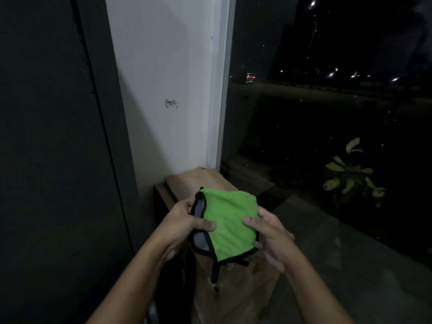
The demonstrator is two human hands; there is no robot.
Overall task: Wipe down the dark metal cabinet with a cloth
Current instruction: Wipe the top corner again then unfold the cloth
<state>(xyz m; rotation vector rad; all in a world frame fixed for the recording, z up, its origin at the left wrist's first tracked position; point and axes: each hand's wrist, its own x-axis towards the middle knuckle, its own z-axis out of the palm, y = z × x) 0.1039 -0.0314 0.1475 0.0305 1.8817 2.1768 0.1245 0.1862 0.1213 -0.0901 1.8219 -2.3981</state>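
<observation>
Head view, dim light. Green cloth (230, 224) with black edging and a grey underside sat low in frame, toward 6 o'clock, folded and held between both hands above a brown box (205, 181). Left hand (184, 220) gripped the cloth's 9 o'clock edge, thumb pressed on the green face, fingers curled under the grey side. Right hand (268, 232) gripped the 3 o'clock edge, thumb on top, the other fingers tucked beneath and mostly hidden. A loose black-edged corner hung down at the cloth's 6 o'clock. Dark metal cabinet (46, 160) filled the frame from 8 to 11 o'clock, well apart from the cloth and touched by neither hand. White pillar (168, 90) stood at 12 o'clock, just beside the cabinet. Window (327, 101) spanned 1 to 4 o'clock, dark with scattered lights. Plant (350, 174) showed at 4 o'clock.
</observation>
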